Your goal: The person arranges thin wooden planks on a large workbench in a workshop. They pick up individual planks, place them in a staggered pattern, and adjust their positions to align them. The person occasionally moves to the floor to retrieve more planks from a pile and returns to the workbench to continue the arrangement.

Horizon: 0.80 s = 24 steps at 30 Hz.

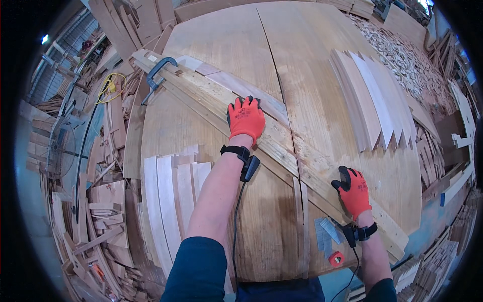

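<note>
A long wooden beam [279, 138] with small holes lies slantwise over a large wooden tabletop [261, 211]. My left hand [246, 120], in a red glove with black fingertips, rests on the beam's middle with its fingers spread. Under its edge runs a thin pale board [221, 78]. A blue C-clamp [160, 70] grips the beam's far left end. My right hand [354, 191], gloved alike, is over the beam's near right part. Its thumb and fingers are apart, nothing visible between them. Close to that wrist lie grey strips of fasteners [326, 235] and a small red round object [336, 259].
Curved pale boards stand grouped at the left [166, 189], and more pointed curved pieces [370, 95] at the right. A dark seam [271, 50] crosses the tabletop. Wood scraps [402, 50], stacked offcuts [103, 216], a fan [60, 146] and a yellow cord [108, 88] surround it.
</note>
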{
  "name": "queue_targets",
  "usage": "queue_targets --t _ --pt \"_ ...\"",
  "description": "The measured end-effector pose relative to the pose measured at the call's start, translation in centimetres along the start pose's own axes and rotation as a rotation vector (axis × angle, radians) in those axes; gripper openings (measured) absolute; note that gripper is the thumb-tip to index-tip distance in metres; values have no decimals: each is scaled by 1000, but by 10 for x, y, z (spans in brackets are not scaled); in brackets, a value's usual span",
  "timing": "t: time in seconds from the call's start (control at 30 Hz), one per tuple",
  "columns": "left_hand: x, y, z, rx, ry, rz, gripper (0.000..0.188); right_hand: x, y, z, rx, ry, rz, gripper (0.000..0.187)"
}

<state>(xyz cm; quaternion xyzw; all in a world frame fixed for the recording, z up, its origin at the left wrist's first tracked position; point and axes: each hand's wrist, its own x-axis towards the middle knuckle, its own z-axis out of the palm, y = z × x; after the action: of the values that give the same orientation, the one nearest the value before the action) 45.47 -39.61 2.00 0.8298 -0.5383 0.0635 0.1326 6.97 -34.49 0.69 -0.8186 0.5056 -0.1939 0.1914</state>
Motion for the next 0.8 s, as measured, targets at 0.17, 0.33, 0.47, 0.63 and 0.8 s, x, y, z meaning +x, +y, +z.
queue_targets --t 0.17,0.33,0.47,0.63,0.8 --pt "-1 6 -4 11 -11 0 46 -2 4 1 -3 16 -6 48" --pt "-2 6 -5 6 -21 -9 47 -2 1 -1 30 14 24 48" --pt "-2 8 -7 -8 -29 -3 48 -3 0 -2 29 17 43 48" --pt "-4 5 -6 0 -12 1 49 -4 2 -1 10 28 31 47" --pt "-5 8 -9 27 -34 12 49 -6 1 -2 27 4 66 47"
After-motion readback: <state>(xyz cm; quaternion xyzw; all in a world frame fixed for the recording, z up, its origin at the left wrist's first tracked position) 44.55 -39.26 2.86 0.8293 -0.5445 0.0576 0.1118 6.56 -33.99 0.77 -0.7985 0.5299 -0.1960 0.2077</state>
